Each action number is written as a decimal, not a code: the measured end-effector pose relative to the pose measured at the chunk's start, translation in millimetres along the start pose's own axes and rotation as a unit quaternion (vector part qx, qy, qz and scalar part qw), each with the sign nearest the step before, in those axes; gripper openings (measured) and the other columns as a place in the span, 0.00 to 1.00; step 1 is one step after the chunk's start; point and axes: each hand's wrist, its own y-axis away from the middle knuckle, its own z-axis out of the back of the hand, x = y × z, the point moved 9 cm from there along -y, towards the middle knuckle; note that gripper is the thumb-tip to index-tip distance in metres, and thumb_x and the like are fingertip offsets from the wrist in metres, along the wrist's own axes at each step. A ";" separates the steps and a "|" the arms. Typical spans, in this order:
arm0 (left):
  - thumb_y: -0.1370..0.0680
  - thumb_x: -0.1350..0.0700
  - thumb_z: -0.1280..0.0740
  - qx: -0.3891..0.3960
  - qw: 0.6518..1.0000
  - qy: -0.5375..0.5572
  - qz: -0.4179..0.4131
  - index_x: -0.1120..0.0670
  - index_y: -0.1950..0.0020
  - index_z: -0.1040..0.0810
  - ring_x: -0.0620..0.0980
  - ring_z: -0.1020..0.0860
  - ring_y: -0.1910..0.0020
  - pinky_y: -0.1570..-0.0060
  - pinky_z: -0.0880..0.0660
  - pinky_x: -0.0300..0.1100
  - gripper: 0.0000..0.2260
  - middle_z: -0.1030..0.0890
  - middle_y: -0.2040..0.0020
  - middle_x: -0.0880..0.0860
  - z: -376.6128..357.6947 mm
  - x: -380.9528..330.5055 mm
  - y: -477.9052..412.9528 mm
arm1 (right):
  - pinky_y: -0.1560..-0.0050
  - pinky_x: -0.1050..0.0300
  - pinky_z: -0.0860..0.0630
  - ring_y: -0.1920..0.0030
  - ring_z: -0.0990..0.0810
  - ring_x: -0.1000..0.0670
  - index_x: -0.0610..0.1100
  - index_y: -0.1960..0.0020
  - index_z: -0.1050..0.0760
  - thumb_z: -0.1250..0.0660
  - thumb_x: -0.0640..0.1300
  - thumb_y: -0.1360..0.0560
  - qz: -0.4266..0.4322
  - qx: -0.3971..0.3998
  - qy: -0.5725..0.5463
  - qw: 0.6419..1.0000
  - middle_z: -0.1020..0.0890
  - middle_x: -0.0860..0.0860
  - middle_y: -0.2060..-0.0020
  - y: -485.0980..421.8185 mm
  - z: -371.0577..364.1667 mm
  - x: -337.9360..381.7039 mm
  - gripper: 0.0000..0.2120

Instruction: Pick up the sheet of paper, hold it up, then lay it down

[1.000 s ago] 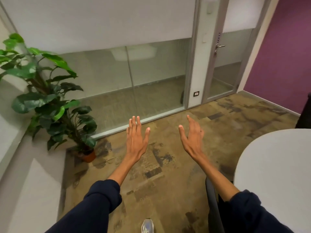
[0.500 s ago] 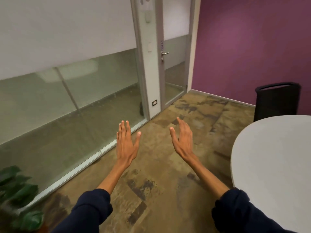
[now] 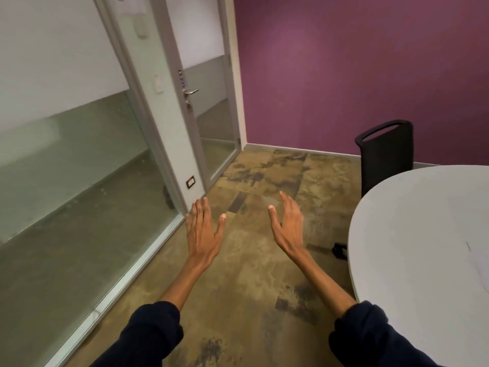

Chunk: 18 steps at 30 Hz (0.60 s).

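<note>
My left hand [image 3: 203,231] and my right hand [image 3: 287,226] are stretched out in front of me over the brown floor, palms down, fingers straight and spread. Neither hand holds anything, and both hang left of the white round table [image 3: 410,234] without touching it. On the table near the right border of the view, faint pale lines [image 3: 476,268] may be the edge of a white sheet of paper. I cannot tell for sure.
A black chair [image 3: 386,154] stands behind the table against the purple wall [image 3: 344,75]. A glass partition [image 3: 79,194] runs along the left, with a glass door and its handle [image 3: 191,91] at the far end. Patterned brown carpet lies between them.
The view has swung to the right: the potted plant has left the frame, and the purple wall, chair and table have come further in. Both hands stay open out in front.
</note>
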 end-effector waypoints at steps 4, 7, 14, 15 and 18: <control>0.19 0.37 0.53 0.018 0.999 0.015 -0.028 0.55 0.20 0.53 0.48 0.54 0.20 0.22 0.53 0.55 0.33 0.50 0.19 0.53 -45.1 -31.2 -75.0 | 0.28 0.48 0.36 0.27 0.35 0.50 0.47 0.25 0.37 0.45 0.59 0.20 -0.024 -0.022 0.022 0.999 0.31 0.48 0.28 -58.6 4.1 -39.4 0.27; 0.19 0.38 0.51 0.040 0.997 0.040 -0.057 0.55 0.20 0.52 0.48 0.53 0.20 0.22 0.52 0.54 0.33 0.50 0.19 0.53 -83.7 -62.8 -116.8 | 0.29 0.48 0.36 0.28 0.34 0.50 0.48 0.26 0.37 0.45 0.60 0.21 -0.047 -0.045 0.038 0.997 0.31 0.49 0.28 -90.1 14.6 -72.1 0.27; 0.18 0.43 0.49 0.094 0.982 0.085 -0.140 0.55 0.20 0.50 0.50 0.51 0.20 0.23 0.48 0.54 0.30 0.47 0.20 0.53 -183.6 -151.1 -201.1 | 0.31 0.48 0.33 0.30 0.31 0.47 0.45 0.28 0.33 0.43 0.58 0.20 -0.127 -0.111 0.095 0.981 0.27 0.46 0.31 -152.4 47.2 -159.0 0.26; 0.18 0.43 0.49 0.106 0.979 0.090 -0.150 0.55 0.20 0.49 0.50 0.50 0.20 0.23 0.48 0.54 0.30 0.46 0.20 0.53 -200.3 -162.8 -211.9 | 0.31 0.48 0.33 0.30 0.31 0.47 0.46 0.28 0.33 0.43 0.58 0.20 -0.136 -0.120 0.101 0.978 0.27 0.47 0.31 -160.0 51.6 -171.0 0.26; 0.18 0.43 0.48 0.138 0.967 0.102 -0.186 0.56 0.21 0.46 0.52 0.44 0.21 0.24 0.44 0.55 0.29 0.40 0.21 0.56 -250.9 -201.1 -250.0 | 0.29 0.49 0.34 0.30 0.31 0.49 0.47 0.27 0.34 0.43 0.59 0.20 -0.170 -0.152 0.121 0.966 0.28 0.48 0.30 -184.3 66.4 -209.1 0.25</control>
